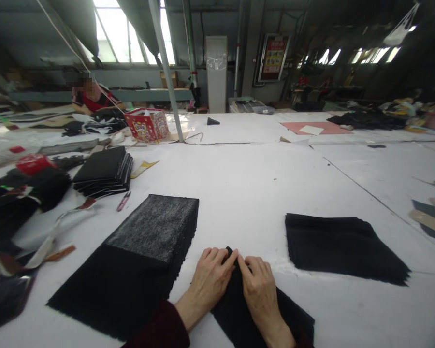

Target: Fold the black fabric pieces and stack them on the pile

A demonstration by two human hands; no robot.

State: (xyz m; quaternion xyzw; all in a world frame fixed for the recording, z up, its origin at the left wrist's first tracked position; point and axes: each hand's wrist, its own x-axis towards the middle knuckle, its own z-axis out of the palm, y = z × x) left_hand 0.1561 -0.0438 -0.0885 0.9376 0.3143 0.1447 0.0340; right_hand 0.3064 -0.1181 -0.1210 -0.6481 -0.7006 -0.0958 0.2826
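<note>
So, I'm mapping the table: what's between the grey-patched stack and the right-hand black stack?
Head view: left hand, right hand and black cloth beneath them.

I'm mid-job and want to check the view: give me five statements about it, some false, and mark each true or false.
1. The left hand and right hand both touch the black cloth. True.
2. The speckled grey piece lies on the stack right of the hands. False: it lies on the left black stack.
3. A small pink tool lies on the white table. True.
4. The patterned red box stands right of the pale pole. False: it stands left of it.
5. The left sleeve is white. False: it is dark red.
</note>
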